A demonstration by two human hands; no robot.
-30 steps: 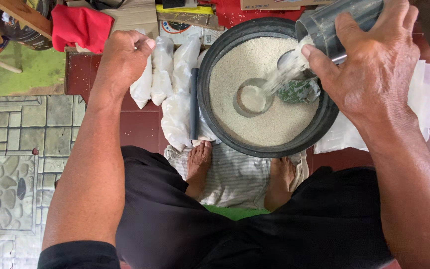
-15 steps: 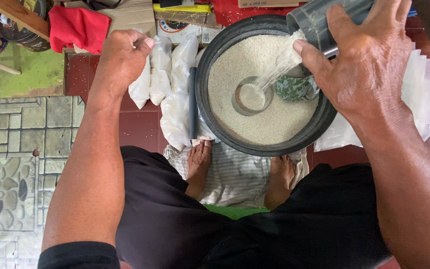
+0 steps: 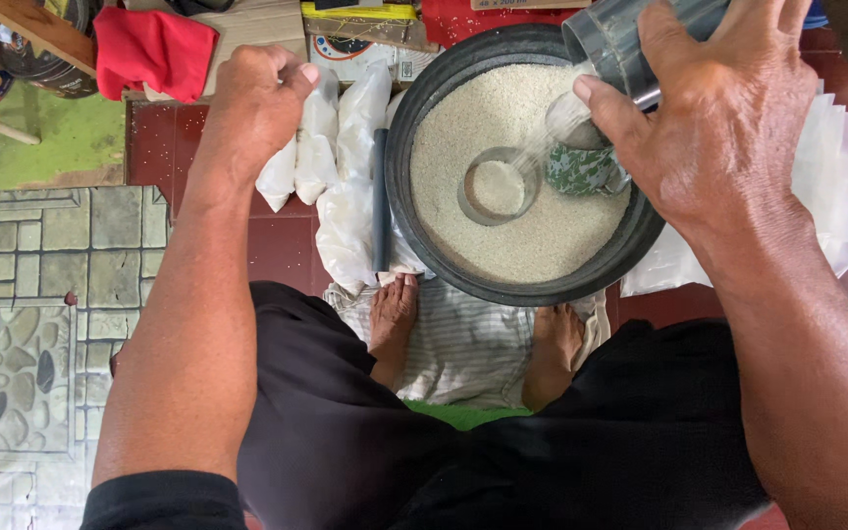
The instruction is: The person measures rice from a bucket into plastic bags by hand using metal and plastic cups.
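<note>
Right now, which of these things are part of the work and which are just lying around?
In use: right hand tilting grey cup, rice basin, small cup, left hand gripping plastic bags.
Lying about: red cloth, cardboard box, striped cloth.

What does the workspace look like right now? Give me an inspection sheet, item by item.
Surface: dark red tiled floor beside grey patterned paving.
Job's things: black basin full of white grain; a round tin and a green patterned cup sit in the grain; grey container tilted over the basin.
Clutter: filled white bags left of the basin, more bags at right, red cloth, cardboard boxes at top.
Grippers: left hand fisted on a bag's top; right hand grips the grey container.
Cables: nothing seen.
Surroundings: person's bare feet on a striped cloth below the basin.
</note>
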